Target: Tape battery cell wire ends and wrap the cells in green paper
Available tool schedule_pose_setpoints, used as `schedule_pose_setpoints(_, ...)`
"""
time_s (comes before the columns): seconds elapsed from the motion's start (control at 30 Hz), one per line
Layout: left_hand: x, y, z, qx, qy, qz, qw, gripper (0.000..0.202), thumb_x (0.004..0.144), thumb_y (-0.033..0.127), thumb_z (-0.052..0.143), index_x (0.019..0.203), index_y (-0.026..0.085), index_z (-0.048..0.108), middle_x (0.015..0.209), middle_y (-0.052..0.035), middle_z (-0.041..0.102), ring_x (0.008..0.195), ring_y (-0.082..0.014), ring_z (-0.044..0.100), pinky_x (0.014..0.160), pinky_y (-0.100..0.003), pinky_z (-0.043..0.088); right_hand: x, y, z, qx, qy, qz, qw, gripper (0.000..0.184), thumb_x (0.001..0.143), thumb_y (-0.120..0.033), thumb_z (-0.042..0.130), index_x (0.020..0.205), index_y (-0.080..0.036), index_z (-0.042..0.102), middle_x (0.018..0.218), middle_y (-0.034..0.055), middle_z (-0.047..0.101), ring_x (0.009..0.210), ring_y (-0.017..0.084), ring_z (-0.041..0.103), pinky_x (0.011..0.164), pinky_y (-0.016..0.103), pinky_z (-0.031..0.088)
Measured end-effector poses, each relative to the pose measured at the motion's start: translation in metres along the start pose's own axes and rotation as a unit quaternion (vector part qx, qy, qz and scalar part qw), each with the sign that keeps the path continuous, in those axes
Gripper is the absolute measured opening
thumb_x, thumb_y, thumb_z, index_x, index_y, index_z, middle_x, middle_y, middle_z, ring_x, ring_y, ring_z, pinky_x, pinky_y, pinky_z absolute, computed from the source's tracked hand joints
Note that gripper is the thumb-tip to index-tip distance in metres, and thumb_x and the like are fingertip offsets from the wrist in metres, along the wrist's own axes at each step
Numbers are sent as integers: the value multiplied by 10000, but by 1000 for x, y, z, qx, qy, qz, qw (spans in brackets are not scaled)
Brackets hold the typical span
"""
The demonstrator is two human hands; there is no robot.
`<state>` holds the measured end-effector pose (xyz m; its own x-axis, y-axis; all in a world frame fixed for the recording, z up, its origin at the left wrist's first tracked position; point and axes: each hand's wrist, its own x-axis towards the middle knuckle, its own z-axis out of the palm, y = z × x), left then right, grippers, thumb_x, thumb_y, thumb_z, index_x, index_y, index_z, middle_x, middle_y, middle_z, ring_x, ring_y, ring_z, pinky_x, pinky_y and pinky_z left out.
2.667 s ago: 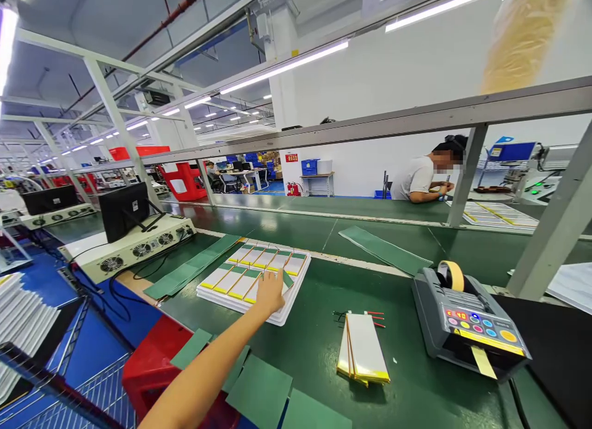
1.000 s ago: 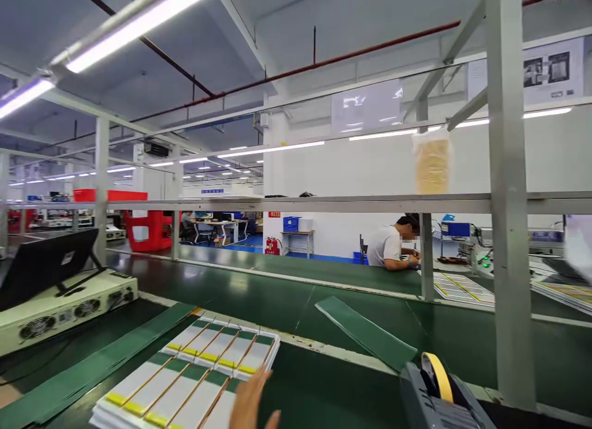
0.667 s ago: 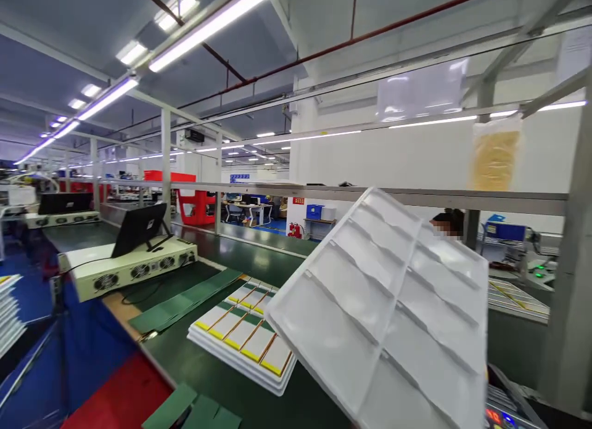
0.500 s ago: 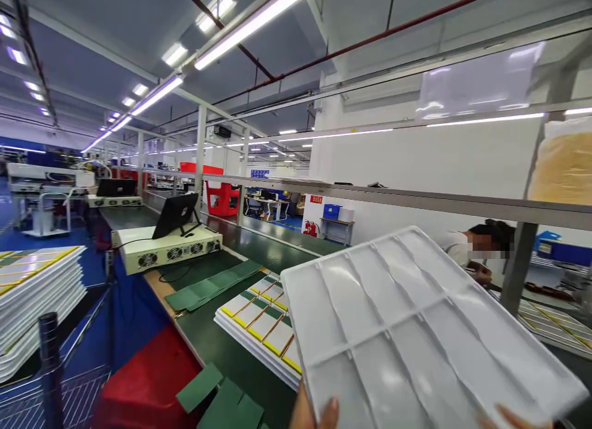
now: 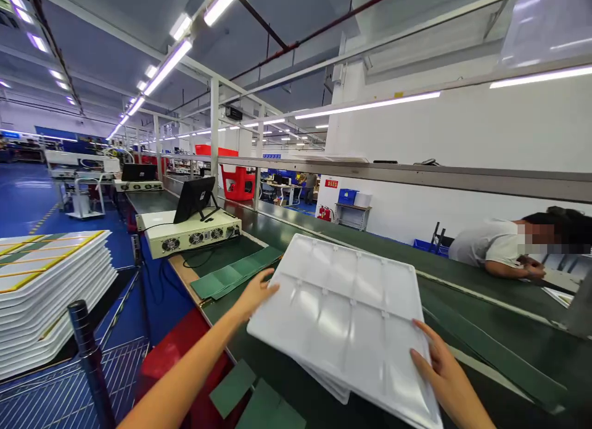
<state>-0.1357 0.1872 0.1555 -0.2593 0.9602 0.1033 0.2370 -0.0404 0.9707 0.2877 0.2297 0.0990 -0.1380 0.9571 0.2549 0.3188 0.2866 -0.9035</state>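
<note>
We are holding a white moulded tray [image 5: 345, 330] tilted in front of us, above the green bench [image 5: 485, 312], with the edge of a second tray [image 5: 324, 387] showing just beneath it. Its long axis is running roughly left to right, from one hand to the other, with its rows of four cells lying along that line. Our left hand [image 5: 256, 293] is reaching out to the far short edge and gripping it, while our right hand [image 5: 437, 370] is curling around the opposite short edge, closer to the tray's lowest corner. Beyond the left hand, green strips [image 5: 235, 280] are lying on the bench, and small green sheets [image 5: 231, 387] are lying nearer us. A stack of white trays [image 5: 46, 287] is sitting at far left, and a co-worker [image 5: 490, 244] is leaning over the bench at right.
</note>
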Motion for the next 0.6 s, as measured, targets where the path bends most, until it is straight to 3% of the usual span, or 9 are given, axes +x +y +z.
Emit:
schedule_pose_setpoints(0.1,58,-3,-26,143,86,-24,986,439,869,323,566,1263,172,447,1216,-98,541,1041,-242,563,888,-465,465,24,-5,64,-4,49,31,998,631,791,-445,437,1337,-184,260,1102,135,567,817,253,652,663,345,541)
schedule_pose_setpoints(0.17,80,-17,-35,224,104,-50,968,366,868,305,570,1199,163,505,1243,-93,517,1089,-249,528,915,-478,440,33,7,98,-32,70,54,996,576,751,-373,457,1267,-135,363,1034,150,567,774,266,636,676,375,523)
schedule_pose_setpoints(0.23,88,-37,-36,290,102,-85,948,321,865,298,575,1149,153,539,1219,-90,532,1082,-246,530,912,-478,440,35,24,121,-64,104,75,990,493,729,-321,461,1174,-110,457,942,150,562,823,301,607,741,421,487)
schedule_pose_setpoints(0.33,83,-70,-31,361,90,-126,920,296,870,311,567,1116,146,556,1153,-84,569,1027,-232,561,883,-463,461,29,41,140,-89,155,97,979,403,752,-303,423,1104,-126,506,846,123,540,837,320,577,713,436,460)
schedule_pose_setpoints(0.43,82,-90,-27,409,94,-119,900,331,894,352,520,1160,154,532,1139,-83,577,1009,-224,571,872,-449,466,27,46,153,-90,191,103,972,402,761,-267,405,1139,-154,486,899,119,515,827,304,564,682,416,449)
schedule_pose_setpoints(0.6,97,-85,-24,481,94,-66,869,337,902,412,484,1089,146,571,1040,-70,618,937,-207,597,837,-423,475,35,34,176,-76,219,125,965,423,760,-142,379,1178,-145,445,1010,159,472,961,322,514,858,489,391)
